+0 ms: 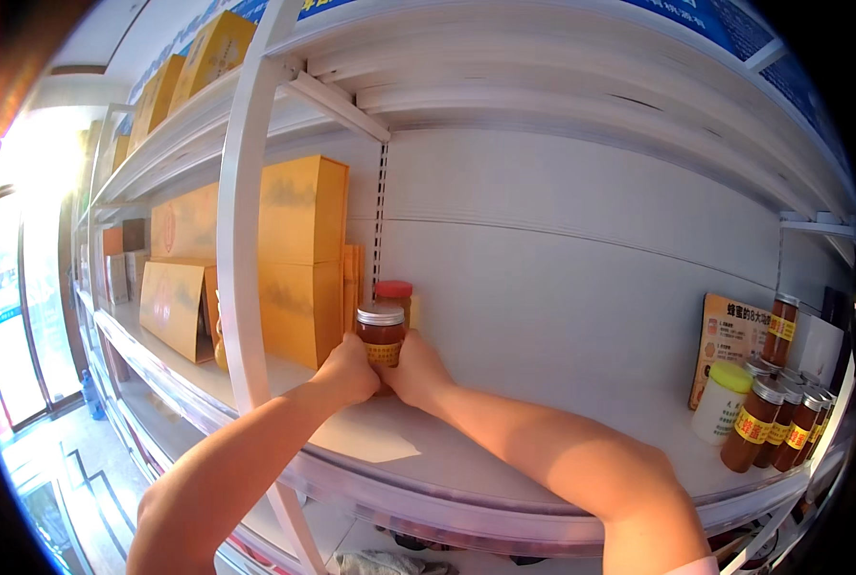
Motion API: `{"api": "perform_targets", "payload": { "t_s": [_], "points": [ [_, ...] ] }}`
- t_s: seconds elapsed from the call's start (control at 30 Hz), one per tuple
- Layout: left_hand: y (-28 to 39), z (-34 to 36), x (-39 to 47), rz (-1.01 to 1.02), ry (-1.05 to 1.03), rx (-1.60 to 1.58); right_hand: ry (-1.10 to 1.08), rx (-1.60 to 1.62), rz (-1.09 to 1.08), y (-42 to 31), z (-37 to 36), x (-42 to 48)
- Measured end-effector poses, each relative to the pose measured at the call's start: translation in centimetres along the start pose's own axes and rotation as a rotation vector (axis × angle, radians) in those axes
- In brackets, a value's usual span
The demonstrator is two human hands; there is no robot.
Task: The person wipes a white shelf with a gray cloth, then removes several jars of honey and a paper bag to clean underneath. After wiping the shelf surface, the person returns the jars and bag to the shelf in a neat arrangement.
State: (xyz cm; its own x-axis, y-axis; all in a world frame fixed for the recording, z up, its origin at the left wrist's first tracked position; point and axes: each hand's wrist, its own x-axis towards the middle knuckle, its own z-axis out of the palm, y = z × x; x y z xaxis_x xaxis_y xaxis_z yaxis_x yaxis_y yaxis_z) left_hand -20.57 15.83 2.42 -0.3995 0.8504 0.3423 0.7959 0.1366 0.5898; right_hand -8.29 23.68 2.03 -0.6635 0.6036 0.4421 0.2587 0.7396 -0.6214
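Both my hands hold one glass jar of honey (pixel 381 332) with a silver metal lid and a yellow label. My left hand (pixel 350 366) grips its left side and my right hand (pixel 420 368) its right side, over a white shelf (pixel 464 445). Right behind the held jar a red-lidded jar (pixel 394 290) shows its top; its lower part is hidden. Whether the held jar rests on something under it cannot be seen, as my fingers cover its base.
Yellow gift boxes (pixel 302 266) stand left, behind a white shelf post (pixel 244 215). At the right are several honey jars (pixel 755 424), one stacked on top, a white tub with a yellow-green lid (pixel 722 402) and a printed board (pixel 719 330). A clear plastic rail (pixel 471 503) edges the shelf.
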Motion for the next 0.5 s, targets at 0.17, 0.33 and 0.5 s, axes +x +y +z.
{"api": "perform_targets", "payload": {
  "t_s": [0.17, 0.33, 0.5],
  "points": [
    [-3.5, 0.6, 3.1, 0.133, -0.011, -0.087, 0.073, 0.036, -0.156, 2.2, 2.1, 0.8],
    [-1.9, -0.3, 1.1, 0.056, -0.066, -0.176, -0.020, -0.020, -0.074, 2.5, 1.2, -0.5],
    [-6.7, 3.6, 5.2, 0.262, 0.000, -0.182, -0.059, -0.084, -0.016, 2.2, -0.1, -1.4]
  ]
}}
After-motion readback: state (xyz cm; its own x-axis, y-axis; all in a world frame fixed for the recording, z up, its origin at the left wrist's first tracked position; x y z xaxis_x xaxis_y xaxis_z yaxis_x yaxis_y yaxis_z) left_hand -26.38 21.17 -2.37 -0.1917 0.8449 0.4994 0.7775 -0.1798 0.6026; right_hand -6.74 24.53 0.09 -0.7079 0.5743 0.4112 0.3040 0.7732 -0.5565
